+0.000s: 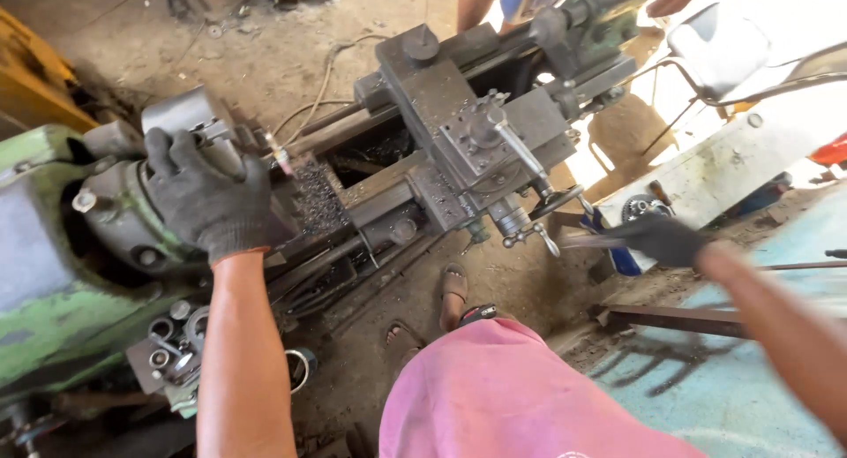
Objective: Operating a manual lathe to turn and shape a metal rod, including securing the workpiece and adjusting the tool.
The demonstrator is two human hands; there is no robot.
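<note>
Here our black-gloved left hand (207, 198) wraps its fingers closed around the grey metal lathe chuck (190, 123), while our blurred gloved right hand (657, 239), nearer the steel carriage handwheel (556, 202), grips a thin dark tool (587, 240).

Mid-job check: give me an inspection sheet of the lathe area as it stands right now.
Surface: lathe bed is grimy, with dark metal chips lying on it beside the chuck.
Job's things: chuck at the green headstock; carriage with tool post sits apart from the chuck.
Clutter: rings and small round parts in a heap below the headstock.
Grippers: left hand, dark glove, grips the chuck; right hand, gloved and blurred, is nearest the carriage handwheel; a grip cannot be told.
Cables: a cord snakes over the dirt floor behind the bed.
Surroundings: another person's legs at the far end; a steel bar on the floor.
</note>
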